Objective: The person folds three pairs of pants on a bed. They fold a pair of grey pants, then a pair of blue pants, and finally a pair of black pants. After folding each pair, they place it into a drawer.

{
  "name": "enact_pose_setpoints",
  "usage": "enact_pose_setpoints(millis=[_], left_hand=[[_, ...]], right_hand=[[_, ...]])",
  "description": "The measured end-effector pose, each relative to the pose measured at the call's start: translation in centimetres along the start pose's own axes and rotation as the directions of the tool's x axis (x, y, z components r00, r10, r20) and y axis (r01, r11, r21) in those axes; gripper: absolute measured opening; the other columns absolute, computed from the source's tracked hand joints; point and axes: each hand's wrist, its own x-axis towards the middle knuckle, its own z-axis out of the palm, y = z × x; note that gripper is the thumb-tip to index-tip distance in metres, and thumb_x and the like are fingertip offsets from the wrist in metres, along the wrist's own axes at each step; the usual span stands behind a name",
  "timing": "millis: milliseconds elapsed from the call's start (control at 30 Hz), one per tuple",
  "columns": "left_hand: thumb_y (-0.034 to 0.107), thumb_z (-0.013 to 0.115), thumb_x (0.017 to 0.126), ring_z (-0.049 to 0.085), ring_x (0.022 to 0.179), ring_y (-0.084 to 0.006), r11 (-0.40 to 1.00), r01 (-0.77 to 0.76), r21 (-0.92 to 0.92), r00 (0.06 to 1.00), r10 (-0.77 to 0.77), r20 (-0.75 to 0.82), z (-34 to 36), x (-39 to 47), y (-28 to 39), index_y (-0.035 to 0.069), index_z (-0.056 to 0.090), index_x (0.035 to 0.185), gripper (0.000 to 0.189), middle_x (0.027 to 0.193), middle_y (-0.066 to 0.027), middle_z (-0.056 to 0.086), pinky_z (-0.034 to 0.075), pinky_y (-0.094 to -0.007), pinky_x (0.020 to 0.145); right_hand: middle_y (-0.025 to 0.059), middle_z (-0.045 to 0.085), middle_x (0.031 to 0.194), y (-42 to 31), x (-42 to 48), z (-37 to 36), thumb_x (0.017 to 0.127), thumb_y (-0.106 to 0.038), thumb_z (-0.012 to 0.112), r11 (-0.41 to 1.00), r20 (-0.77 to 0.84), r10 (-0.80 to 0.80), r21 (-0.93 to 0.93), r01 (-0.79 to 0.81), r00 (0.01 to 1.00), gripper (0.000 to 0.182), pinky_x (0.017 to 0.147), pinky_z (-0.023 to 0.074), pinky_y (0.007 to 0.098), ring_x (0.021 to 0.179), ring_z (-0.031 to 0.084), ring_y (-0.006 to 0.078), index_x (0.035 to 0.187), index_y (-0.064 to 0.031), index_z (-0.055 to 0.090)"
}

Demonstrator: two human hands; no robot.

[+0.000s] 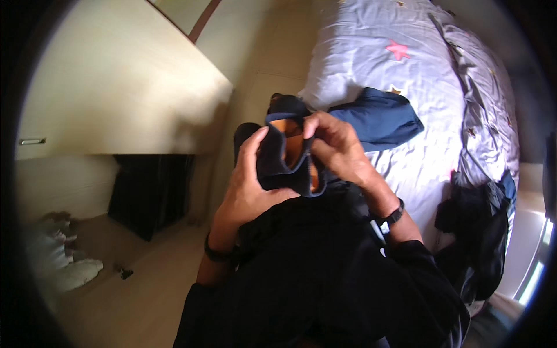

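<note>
A dark navy fabric piece (278,150) with an orange lining is held up in front of my body, its opening facing up towards me. My left hand (243,187) cups it from the left, thumb along the lower edge and fingers around the side. With thumb and fingertips, my right hand (339,148) pinches the right rim. A second fold or opening (314,178), also orange inside, shows at the lower right; whether it belongs to the same piece I cannot tell. Right behind my right hand, a folded dark blue garment (378,119) lies on the bed.
A bed with a pale lilac star-patterned sheet (391,26) stands on the right, with black clothing (474,235) heaped on its near side. At left is a cream cabinet panel (130,87) above a black object (148,195). White shoes or cloth (69,265) lie on the floor.
</note>
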Motion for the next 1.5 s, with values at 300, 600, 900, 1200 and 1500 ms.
enact_pose_setpoints(millis=[300,600,900,1200,1500], left_hand=[[0.019,0.092,0.073,0.049,0.136,-0.0454,0.884,-0.227,0.409,0.951,0.291,-0.101,1.6,0.6,-1.0,0.003,0.046,0.143,0.086,0.151,-0.0273,0.043,0.045,-0.0514,0.11],[-0.003,0.062,0.097,0.066,0.113,-0.0212,1.0,-0.004,0.009,0.844,0.008,-0.537,-3.9,-1.6,-5.3,-0.004,0.064,0.129,0.032,0.125,-0.013,0.067,0.051,-0.0342,0.101],[0.027,0.067,0.103,0.065,0.114,-0.0289,0.864,0.426,0.268,0.49,0.029,-0.871,-13.4,-9.0,-7.6,-0.012,0.059,0.133,0.05,0.131,-0.0219,0.063,0.053,-0.0409,0.101],[0.026,0.064,0.1,0.063,0.121,-0.0286,0.975,0.092,-0.203,0.376,-0.222,-0.9,-18.6,-12.3,-5.7,-0.006,0.059,0.135,0.048,0.134,-0.0183,0.064,0.051,-0.0411,0.104],[0.035,0.068,0.1,0.066,0.121,-0.0284,0.885,0.044,-0.463,0.529,-0.414,-0.741,-32.1,-9.6,-1.3,-0.004,0.062,0.133,0.051,0.133,-0.0165,0.067,0.053,-0.0408,0.104]], right_hand=[[0.0069,0.067,0.092,0.7,2.5,2.0,0.089,0.006,0.064,0.987,-0.147,-0.163,-0.015,0.162,0.976,0.014,0.079,0.0541,0.0302,0.089,0.063,0.0122,0.102,0.0005,0.062],[0.013,0.067,0.127,2.9,2.1,-8.7,0.099,-0.006,0.07,0.917,-0.121,-0.056,-0.4,0.004,0.991,0.037,0.101,0.0526,0.0334,0.123,0.063,0.0195,0.133,0.0004,0.058],[0.0263,0.071,0.12,12.5,-6.0,-35.7,0.092,-0.034,0.075,0.148,-0.658,-0.237,-0.751,-0.643,0.714,0.057,0.098,0.0536,0.0423,0.108,0.07,0.0391,0.13,0.0066,0.064],[0.0149,0.072,0.099,10.2,-7.4,-29.3,0.094,-0.021,0.071,0.82,-0.638,0.349,-0.146,-0.553,0.686,0.043,0.063,0.0615,0.031,0.088,0.072,0.022,0.123,0.0097,0.063],[0.0047,0.072,0.095,-8.5,-1.0,-33.0,0.096,-0.01,0.066,0.884,-0.458,-0.093,-0.446,-0.139,0.884,0.031,0.057,0.0539,0.0239,0.068,0.066,0.0105,0.126,-0.0042,0.07]])
